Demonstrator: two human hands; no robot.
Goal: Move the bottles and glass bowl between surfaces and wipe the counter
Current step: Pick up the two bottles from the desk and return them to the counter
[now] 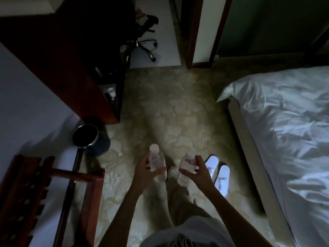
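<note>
I hold two clear plastic bottles with white caps upright above the patterned carpet. My left hand (143,172) grips the left bottle (157,162) around its lower body. My right hand (199,172) grips the right bottle (187,165) the same way. The two bottles are a short gap apart, over my legs and shoe. More white-capped bottles (111,92) stand on a low shelf of the dark wooden cabinet at the left. No glass bowl or counter shows in this dim view.
A dark wooden cabinet (71,68) stands at left, with a round waste bin (89,138) beside it. A wooden luggage rack (35,193) is at the lower left. A bed with white sheets (284,131) fills the right. White slippers (219,175) lie by it. An office chair (144,40) stands ahead.
</note>
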